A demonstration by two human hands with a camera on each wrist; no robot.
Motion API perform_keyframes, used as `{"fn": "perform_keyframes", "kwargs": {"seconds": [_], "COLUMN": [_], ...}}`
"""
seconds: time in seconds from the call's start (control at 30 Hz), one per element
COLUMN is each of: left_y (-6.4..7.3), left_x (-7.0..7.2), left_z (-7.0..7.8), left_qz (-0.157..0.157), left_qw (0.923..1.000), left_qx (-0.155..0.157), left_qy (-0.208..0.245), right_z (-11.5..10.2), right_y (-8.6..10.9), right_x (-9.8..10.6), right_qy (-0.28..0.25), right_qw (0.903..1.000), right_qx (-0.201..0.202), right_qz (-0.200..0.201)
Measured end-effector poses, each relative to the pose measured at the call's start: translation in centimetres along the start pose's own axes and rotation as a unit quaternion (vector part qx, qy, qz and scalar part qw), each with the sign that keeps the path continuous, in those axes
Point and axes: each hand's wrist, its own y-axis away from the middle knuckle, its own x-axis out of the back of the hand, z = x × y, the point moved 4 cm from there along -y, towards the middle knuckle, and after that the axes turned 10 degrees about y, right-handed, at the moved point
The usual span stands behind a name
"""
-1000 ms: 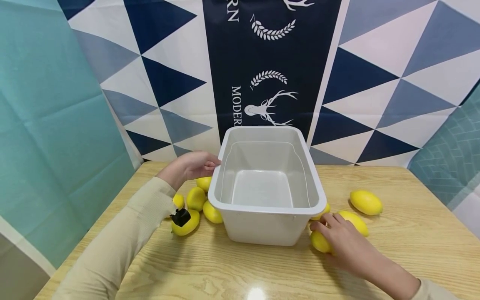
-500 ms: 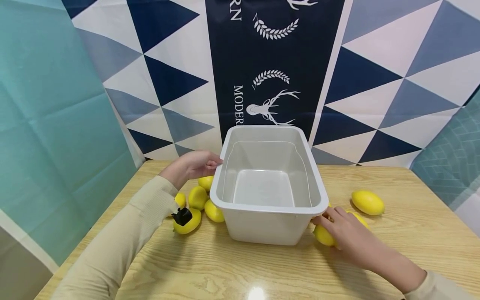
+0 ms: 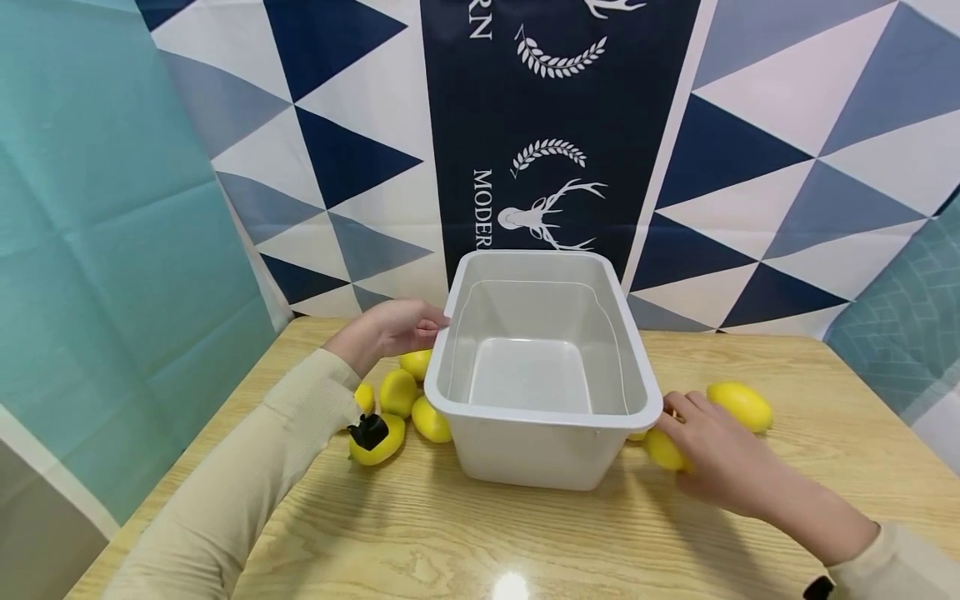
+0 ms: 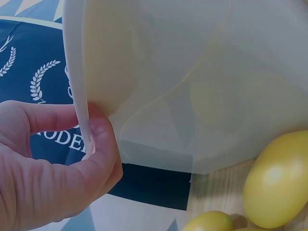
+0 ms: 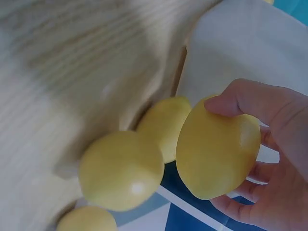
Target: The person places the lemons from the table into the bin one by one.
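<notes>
A pale grey plastic bin (image 3: 536, 450) stands on the table. My left hand (image 3: 401, 327) pinches its left rim between thumb and fingers, seen closely in the left wrist view. By the bin's right front corner, my right hand (image 3: 723, 458) grips a yellow lemon (image 5: 216, 149), thumb on one side and fingers on the other. Beyond that one, the right wrist view has a round-looking lemon (image 5: 120, 171), a lemon (image 5: 163, 125) near the bin wall, and another (image 5: 86, 219) at the lower edge. The head view's lemon (image 3: 741, 406) lies right of my hand.
Several more lemons (image 3: 397, 393) cluster on the table (image 3: 420, 533) left of the bin, below my left forearm. Behind the table hangs a patterned cloth (image 3: 547, 108). Inside the bin, the floor (image 3: 531, 375) shows bare.
My right hand has taken hold of a lemon and moved slightly up and right with it in the head view. The left hand keeps its grip on the bin rim.
</notes>
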Motion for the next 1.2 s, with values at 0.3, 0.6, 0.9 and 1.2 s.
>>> {"fn": "perform_keyframes", "kwargs": {"seconds": [0.3,0.6,0.9,1.2], "left_y": [-0.2,-0.2,-0.4,-0.2], "left_x": [0.2,0.2,0.2,0.1], "left_z": [-0.2,0.0,-0.1,0.0], "left_qz": [0.004,0.003,0.0,0.002], "left_qw": [1.0,0.9998,0.9999,0.9998], "left_qx": [-0.006,-0.014,-0.009,-0.015], "left_qy": [0.001,-0.013,-0.006,-0.008], "right_z": [1.3,2.3,3.6,4.6], "right_y": [-0.7,-1.6,-2.4,-3.3], "right_x": [1.1,2.1,2.8,3.0], "right_qy": [0.005,0.02,0.002,-0.005], "right_qw": [1.0,0.9998,0.9998,0.9996], "right_qx": [0.006,0.003,-0.001,-0.004], "right_qz": [-0.005,-0.004,-0.02,-0.029]}}
